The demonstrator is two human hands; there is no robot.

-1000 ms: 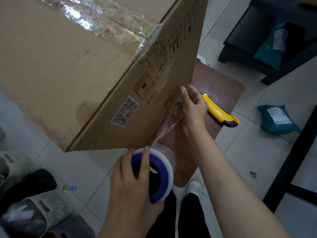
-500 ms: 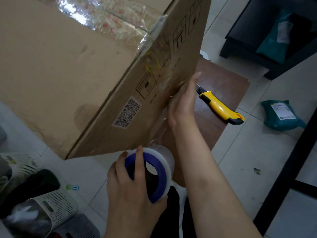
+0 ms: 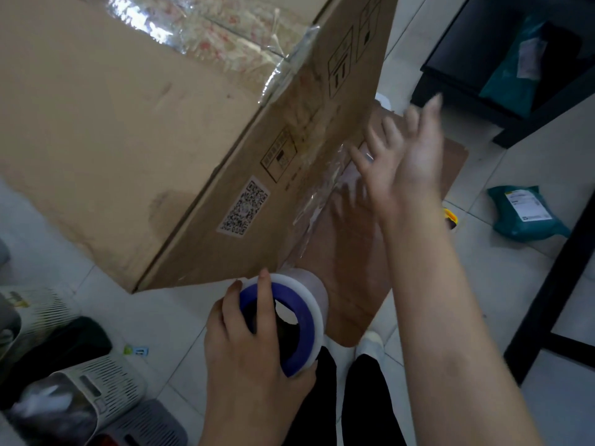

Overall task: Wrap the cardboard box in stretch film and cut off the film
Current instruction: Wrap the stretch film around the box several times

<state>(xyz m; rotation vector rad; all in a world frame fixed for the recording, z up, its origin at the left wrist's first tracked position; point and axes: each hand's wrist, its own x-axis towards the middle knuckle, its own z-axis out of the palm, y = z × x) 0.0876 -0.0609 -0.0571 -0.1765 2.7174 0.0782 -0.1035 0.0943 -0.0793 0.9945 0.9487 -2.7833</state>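
A large cardboard box (image 3: 135, 130) fills the upper left, with shiny film and tape across its top. Below the box's lower corner my left hand (image 3: 251, 358) grips a stretch film roll (image 3: 297, 320) with a blue core and white rim. A strip of clear film (image 3: 317, 214) runs from the roll up along the box's right face. My right hand (image 3: 402, 162) is blurred, its fingers spread and straight, beside the box's right edge over the film. The yellow utility knife (image 3: 449, 216) shows only as a tip behind my right forearm.
The box stands on a brown wooden stool (image 3: 354, 284). Slatted plastic baskets (image 3: 96, 387) sit on the floor at the lower left. A teal parcel (image 3: 528, 214) lies on the tiles at the right, beside a dark metal frame (image 3: 553, 291) and a black bench (image 3: 476, 49).
My right hand has lifted from pressing the film on the box's side and moved up and right, fingers now spread. The roll stays in my left hand. The knife is now mostly hidden.
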